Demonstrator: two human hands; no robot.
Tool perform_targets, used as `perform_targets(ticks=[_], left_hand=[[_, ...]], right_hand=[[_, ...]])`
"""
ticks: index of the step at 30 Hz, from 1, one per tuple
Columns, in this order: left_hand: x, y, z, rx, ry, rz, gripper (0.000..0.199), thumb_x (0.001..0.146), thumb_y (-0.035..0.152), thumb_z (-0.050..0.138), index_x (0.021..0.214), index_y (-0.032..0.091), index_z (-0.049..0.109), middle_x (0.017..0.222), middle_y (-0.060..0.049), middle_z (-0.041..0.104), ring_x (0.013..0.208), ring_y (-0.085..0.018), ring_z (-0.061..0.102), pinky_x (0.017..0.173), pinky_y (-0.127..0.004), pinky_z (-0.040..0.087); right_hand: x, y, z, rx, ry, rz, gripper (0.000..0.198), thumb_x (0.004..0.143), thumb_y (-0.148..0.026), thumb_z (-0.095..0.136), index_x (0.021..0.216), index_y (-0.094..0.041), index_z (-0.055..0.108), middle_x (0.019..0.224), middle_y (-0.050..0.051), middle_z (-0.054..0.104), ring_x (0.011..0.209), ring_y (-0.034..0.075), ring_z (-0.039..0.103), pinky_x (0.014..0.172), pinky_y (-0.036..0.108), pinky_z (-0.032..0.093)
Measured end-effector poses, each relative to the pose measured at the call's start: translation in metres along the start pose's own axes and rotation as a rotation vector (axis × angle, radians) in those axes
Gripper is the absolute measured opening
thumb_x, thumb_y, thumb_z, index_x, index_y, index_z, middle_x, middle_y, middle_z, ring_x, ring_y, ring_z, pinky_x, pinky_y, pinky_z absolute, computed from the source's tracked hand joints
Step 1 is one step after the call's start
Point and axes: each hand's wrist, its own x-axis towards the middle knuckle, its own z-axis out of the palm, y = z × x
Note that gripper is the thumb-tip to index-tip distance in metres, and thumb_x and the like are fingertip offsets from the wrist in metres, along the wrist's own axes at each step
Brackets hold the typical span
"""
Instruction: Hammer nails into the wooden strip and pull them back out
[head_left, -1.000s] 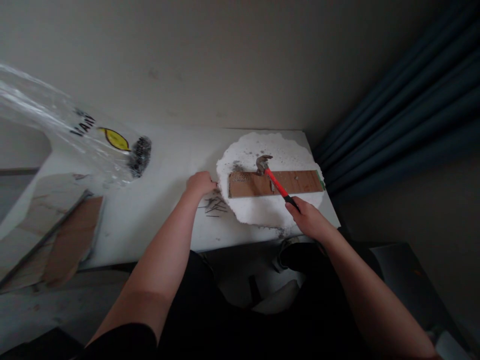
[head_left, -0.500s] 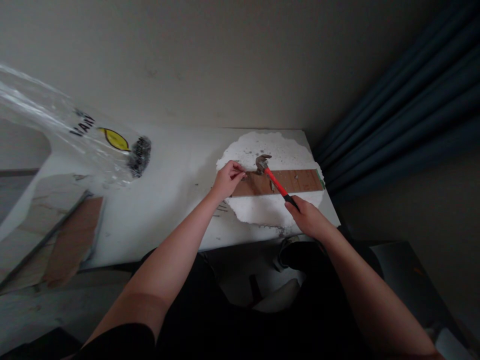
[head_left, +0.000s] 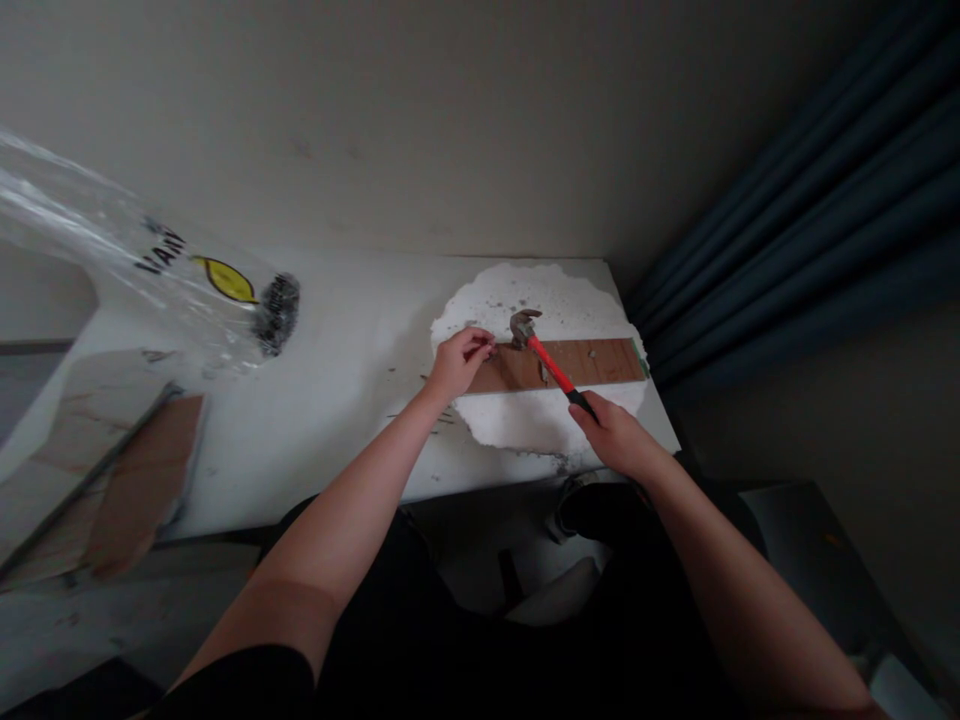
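Note:
My right hand is wrapped round the black grip of a claw hammer with a red shaft. The hammer's metal head is over the upper edge of a brown wooden board, a little right of my left fingertips. Over the board's left end, my left hand has thumb and fingers pinched together. What they hold is too small to make out. Under the board lies a rough-edged white slab, grey crumbs scattered on it. Several thin nails lie on the table beside my left wrist.
A clear plastic bag with a dark bundle at its end lies on the left of the white table. Nearer me are brown board pieces. A wall stands behind, and a dark blue curtain hangs at the right.
My left hand has lowered slightly, its fingers still pinched. The hammer and my right hand stay almost where they were.

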Motion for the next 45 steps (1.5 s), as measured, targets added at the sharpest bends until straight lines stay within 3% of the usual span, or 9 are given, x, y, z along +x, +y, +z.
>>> perform_targets(ticks=[22, 35, 45], left_hand=[[-0.001, 0.004, 0.002, 0.035, 0.001, -0.029, 0.012, 0.088, 0.023, 0.063, 0.099, 0.018, 0.064, 0.096, -0.006, 0.072, 0.088, -0.017, 0.072, 0.087, -0.033, 0.057], [-0.003, 0.010, 0.004, 0.100, 0.028, -0.026, 0.012, 0.086, 0.024, 0.068, 0.096, 0.019, 0.065, 0.093, -0.006, 0.073, 0.087, -0.017, 0.071, 0.084, -0.033, 0.058], [-0.007, 0.006, 0.009, 0.160, 0.079, 0.007, 0.029, 0.083, 0.020, 0.072, 0.108, 0.021, 0.057, 0.092, -0.003, 0.072, 0.086, -0.015, 0.071, 0.079, -0.029, 0.057]], right_hand=[[0.000, 0.000, 0.001, -0.030, -0.004, 0.011, 0.024, 0.102, -0.041, 0.042, 0.100, -0.022, 0.057, 0.085, 0.008, 0.068, 0.079, 0.023, 0.062, 0.063, 0.028, 0.035], [0.001, 0.000, -0.001, -0.009, 0.004, 0.001, 0.022, 0.100, -0.040, 0.044, 0.095, -0.023, 0.056, 0.081, 0.006, 0.067, 0.073, 0.021, 0.060, 0.063, 0.029, 0.035], [-0.017, -0.018, -0.016, 0.246, 0.054, -0.042, 0.030, 0.101, -0.048, 0.040, 0.096, -0.022, 0.054, 0.071, 0.001, 0.060, 0.063, 0.017, 0.054, 0.057, 0.028, 0.036]])
